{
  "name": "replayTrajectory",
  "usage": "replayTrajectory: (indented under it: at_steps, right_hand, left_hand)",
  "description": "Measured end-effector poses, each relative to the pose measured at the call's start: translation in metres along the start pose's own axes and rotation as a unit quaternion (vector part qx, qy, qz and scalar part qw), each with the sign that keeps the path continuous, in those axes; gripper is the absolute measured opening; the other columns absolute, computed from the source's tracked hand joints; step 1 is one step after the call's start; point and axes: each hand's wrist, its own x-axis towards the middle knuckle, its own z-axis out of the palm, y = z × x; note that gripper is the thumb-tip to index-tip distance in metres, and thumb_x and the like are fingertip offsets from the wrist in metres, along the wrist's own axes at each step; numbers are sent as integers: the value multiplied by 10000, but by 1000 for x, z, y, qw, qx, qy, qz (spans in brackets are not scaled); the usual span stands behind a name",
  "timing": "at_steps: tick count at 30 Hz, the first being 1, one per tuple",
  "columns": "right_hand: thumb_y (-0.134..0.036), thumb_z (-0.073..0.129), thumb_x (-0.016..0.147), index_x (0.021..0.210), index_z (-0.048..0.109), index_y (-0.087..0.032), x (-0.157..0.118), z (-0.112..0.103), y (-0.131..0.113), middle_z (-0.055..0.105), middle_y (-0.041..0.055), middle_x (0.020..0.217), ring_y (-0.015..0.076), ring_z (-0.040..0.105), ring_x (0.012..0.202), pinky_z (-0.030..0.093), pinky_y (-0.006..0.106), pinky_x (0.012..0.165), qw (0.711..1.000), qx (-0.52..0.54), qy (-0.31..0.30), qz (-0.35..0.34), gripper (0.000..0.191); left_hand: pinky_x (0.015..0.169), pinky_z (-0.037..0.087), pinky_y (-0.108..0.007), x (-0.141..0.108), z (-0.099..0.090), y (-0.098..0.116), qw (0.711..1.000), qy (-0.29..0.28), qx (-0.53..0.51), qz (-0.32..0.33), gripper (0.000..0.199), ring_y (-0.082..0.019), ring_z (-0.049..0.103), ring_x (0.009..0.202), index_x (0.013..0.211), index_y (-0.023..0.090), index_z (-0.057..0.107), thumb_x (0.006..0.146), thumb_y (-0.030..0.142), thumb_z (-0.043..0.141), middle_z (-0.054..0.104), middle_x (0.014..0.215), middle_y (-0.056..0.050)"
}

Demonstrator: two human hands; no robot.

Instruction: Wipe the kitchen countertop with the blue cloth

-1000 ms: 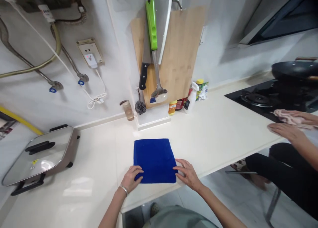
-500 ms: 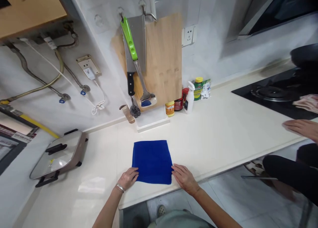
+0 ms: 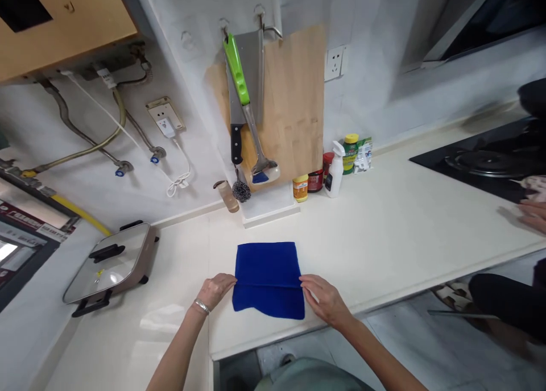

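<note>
A blue cloth (image 3: 268,266) lies on the pale countertop, with a raised crease running across it between my hands. My left hand (image 3: 215,290) pinches the cloth's left edge at that crease; a silver bracelet circles the wrist. On the opposite edge, my right hand (image 3: 326,300) pinches the cloth at about the same height. Below the crease the cloth's lower part rests on the counter, its front edge wavy.
An electric pan (image 3: 115,266) with a glass lid stands at left. Behind the cloth are a cutting board (image 3: 294,107), a hanging ladle (image 3: 256,135), and a spray bottle (image 3: 335,172). A co-worker's hand (image 3: 533,215) rests near the black stove (image 3: 482,161) at right.
My fingers have gone from lying at the cloth's sides to pinching its edges, and a crease has lifted across it. The view has shifted slightly left. The co-worker's hand has moved toward the stove.
</note>
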Motion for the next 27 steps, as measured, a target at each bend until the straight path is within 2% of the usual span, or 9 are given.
replayTrajectory:
  at_steps: [5, 8, 12, 16, 21, 24, 27]
  right_hand:
    - [-149, 460, 887, 1062, 649, -230, -44, 13, -17, 701, 78, 1115, 196, 641, 1076, 573, 397, 940, 998, -35, -54, -1, 270]
    - [-125, 470, 876, 1022, 647, -225, -60, 26, -22, 699, 74, 1102, 187, 635, 1066, 567, 382, 913, 997, -54, -55, 3, 251]
    - [-190, 508, 887, 1070, 624, -215, -64, 30, -25, 658, 99, 1158, 209, 600, 1102, 541, 397, 907, 995, -70, -73, 20, 218]
    - [-216, 499, 910, 1099, 619, -225, -60, 33, -24, 649, 87, 1143, 199, 593, 1088, 527, 387, 904, 992, -84, -96, 23, 224]
    - [-165, 444, 929, 1036, 624, -209, -53, 35, -27, 672, 76, 1029, 177, 614, 987, 543, 364, 855, 995, -79, -64, 23, 214]
    - [-193, 447, 935, 1012, 632, -212, -54, 28, -31, 676, 74, 1016, 172, 623, 971, 552, 352, 856, 995, -54, -85, 29, 202]
    - [-243, 441, 944, 956, 653, -231, -50, 21, -30, 690, 59, 992, 170, 639, 946, 555, 341, 851, 991, -35, -112, 57, 213]
  left_hand:
    - [799, 599, -241, -32, 18, 4, 999, -21, -26, 14, 259, -124, 703, 970, 1048, 309, 704, 961, 313, 460, 765, 1030, -3]
    - [818, 605, -279, -47, 34, 6, 999, -13, -34, 10, 231, -146, 696, 982, 1025, 292, 706, 941, 317, 493, 752, 1050, -23]
    - [877, 597, -336, -56, 48, 7, 999, 29, -31, 0, 229, -191, 661, 1062, 1078, 275, 678, 890, 357, 577, 711, 1125, -63]
    - [786, 605, -306, -53, 56, 1, 999, 35, -2, 30, 221, -182, 686, 999, 1042, 264, 687, 933, 294, 497, 737, 1061, -55]
    - [700, 590, -251, -40, 53, -10, 997, 26, -6, 76, 238, -150, 717, 868, 1012, 268, 698, 937, 262, 472, 769, 960, -32]
    - [685, 577, -246, -41, 42, -13, 996, 22, -8, 84, 245, -150, 719, 872, 1029, 266, 689, 930, 247, 465, 770, 978, -25]
    - [621, 543, -221, -48, 28, -17, 993, -42, -24, 112, 220, -131, 714, 782, 918, 282, 700, 906, 248, 484, 770, 900, 16]
